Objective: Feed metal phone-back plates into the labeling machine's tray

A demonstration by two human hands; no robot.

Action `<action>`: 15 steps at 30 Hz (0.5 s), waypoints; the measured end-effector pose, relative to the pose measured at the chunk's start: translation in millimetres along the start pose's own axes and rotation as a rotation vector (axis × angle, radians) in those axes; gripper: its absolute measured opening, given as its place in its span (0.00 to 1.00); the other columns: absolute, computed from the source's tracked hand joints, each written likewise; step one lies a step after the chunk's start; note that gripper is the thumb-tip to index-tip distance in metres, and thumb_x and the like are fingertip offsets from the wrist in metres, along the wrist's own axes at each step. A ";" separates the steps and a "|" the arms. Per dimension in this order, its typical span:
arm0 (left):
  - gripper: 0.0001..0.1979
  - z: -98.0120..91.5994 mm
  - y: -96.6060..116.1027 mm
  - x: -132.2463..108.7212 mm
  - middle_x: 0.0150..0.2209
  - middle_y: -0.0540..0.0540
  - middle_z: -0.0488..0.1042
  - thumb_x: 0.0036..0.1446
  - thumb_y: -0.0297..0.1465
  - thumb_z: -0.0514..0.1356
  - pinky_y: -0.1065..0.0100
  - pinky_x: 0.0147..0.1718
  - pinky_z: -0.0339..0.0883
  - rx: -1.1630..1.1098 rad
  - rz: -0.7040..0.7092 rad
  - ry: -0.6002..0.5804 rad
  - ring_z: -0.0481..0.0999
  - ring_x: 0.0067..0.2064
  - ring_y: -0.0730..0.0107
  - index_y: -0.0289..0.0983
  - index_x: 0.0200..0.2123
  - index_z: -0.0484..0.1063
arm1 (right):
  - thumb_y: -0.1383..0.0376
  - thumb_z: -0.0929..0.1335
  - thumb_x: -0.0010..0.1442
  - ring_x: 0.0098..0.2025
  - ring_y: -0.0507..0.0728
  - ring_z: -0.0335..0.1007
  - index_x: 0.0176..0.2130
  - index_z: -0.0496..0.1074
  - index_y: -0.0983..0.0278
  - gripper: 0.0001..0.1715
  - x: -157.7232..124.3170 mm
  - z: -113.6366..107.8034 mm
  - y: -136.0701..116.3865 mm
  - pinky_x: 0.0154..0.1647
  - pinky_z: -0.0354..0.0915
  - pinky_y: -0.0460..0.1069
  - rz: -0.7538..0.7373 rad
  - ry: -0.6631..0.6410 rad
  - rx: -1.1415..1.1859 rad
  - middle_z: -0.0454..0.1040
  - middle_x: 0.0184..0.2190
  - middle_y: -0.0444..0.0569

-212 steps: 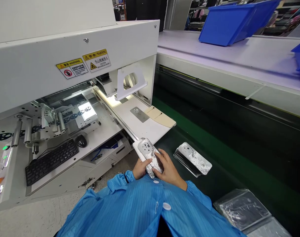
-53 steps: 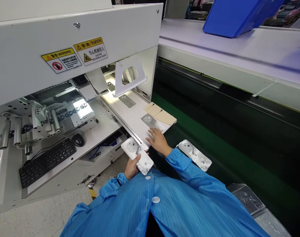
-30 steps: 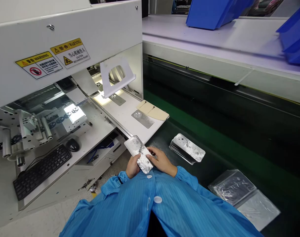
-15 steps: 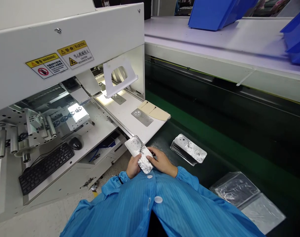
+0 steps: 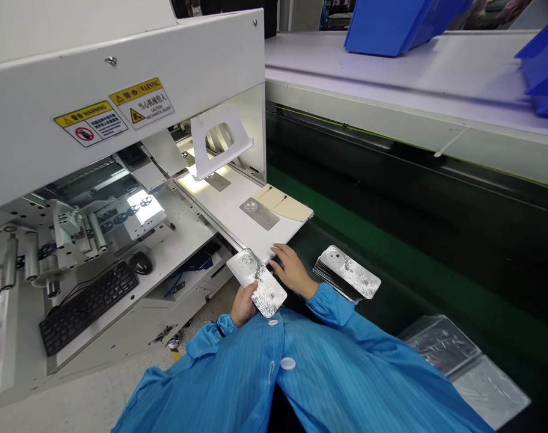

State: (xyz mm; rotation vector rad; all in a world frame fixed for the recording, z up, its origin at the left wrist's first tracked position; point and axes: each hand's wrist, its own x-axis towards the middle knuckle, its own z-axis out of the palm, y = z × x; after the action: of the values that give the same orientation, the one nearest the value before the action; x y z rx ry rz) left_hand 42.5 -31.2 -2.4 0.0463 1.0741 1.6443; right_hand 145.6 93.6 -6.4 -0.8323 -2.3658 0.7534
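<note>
My left hand (image 5: 242, 307) is closed on a small stack of silvery phone back covers (image 5: 257, 282), held just above my blue coat. My right hand (image 5: 289, 269) has left the stack and hovers with fingers stretched out at the near edge of the machine's white feed tray (image 5: 237, 231), holding nothing. One grey cover (image 5: 259, 213) lies flat on that tray beside tan pads (image 5: 286, 204). Another cover (image 5: 217, 181) lies deeper in, under the lit opening. A further stack of covers (image 5: 348, 280) rests on the dark conveyor belt, right of my right hand.
The white machine carries warning labels (image 5: 115, 111) above its opening. A keyboard (image 5: 88, 307) and mouse (image 5: 141, 261) sit on its lower shelf at left. Clear plastic bags (image 5: 443, 346) lie on the green belt (image 5: 391, 252) at right. Blue bins (image 5: 404, 24) stand on the far counter.
My right hand has come off the held stack and reached forward toward the feed tray's edge. My left hand still holds the covers; the cover on the tray has moved slightly inward.
</note>
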 end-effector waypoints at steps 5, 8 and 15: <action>0.29 0.0 5.2 -1.2 0.40 0.39 0.79 0.36 0.35 0.67 0.53 0.55 0.57 -0.018 0.028 0.006 0.71 0.53 0.49 0.32 0.46 0.71 | 0.62 0.62 0.62 0.59 0.62 0.55 0.53 0.66 0.70 0.22 17.8 11.8 6.1 0.60 0.55 0.57 0.006 -0.090 -0.129 0.65 0.55 0.58; 0.29 -0.5 6.7 0.3 0.38 0.40 0.79 0.35 0.34 0.67 0.53 0.55 0.58 -0.017 0.034 0.035 0.71 0.53 0.49 0.33 0.45 0.71 | 0.61 0.63 0.62 0.61 0.62 0.53 0.54 0.65 0.68 0.22 22.1 19.5 7.8 0.60 0.54 0.57 -0.006 -0.162 -0.188 0.64 0.56 0.56; 0.29 3.0 11.5 -0.2 0.40 0.38 0.79 0.34 0.34 0.67 0.52 0.55 0.60 -0.022 0.015 0.018 0.70 0.54 0.46 0.32 0.44 0.72 | 0.60 0.63 0.61 0.56 0.63 0.53 0.53 0.66 0.66 0.22 49.5 28.6 3.2 0.57 0.51 0.57 -0.054 -0.177 -0.345 0.65 0.55 0.54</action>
State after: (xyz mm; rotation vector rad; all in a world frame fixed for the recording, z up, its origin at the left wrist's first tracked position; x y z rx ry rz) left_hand 35.5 -29.1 7.0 0.0254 1.0710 1.6729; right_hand 95.6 120.1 -14.9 -0.8642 -2.7134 0.4150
